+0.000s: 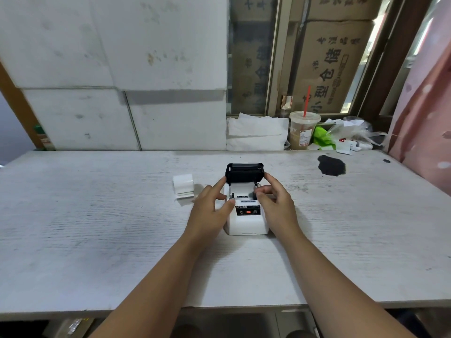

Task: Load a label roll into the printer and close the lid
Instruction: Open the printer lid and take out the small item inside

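Note:
A small white label printer (246, 223) sits at the middle of the white table, its black lid (244, 172) swung up and open at the back. The paper bay (242, 193) below the lid looks empty. My left hand (211, 206) rests against the printer's left side, forefinger touching the lid's left edge and thumb on the front rim. My right hand (275, 203) is on the right side, forefinger at the lid's right edge, thumb and other fingers pinched at the bay's right wall. A white label roll (183, 186) lies on the table left of the printer, untouched.
The white table (97, 228) carries a black stain (332, 165) at the far right. Behind it stand an iced drink cup with a red straw (302, 131), folded white paper (257, 132), plastic bags (346, 135) and cardboard boxes. A pink curtain (424, 106) hangs on the right.

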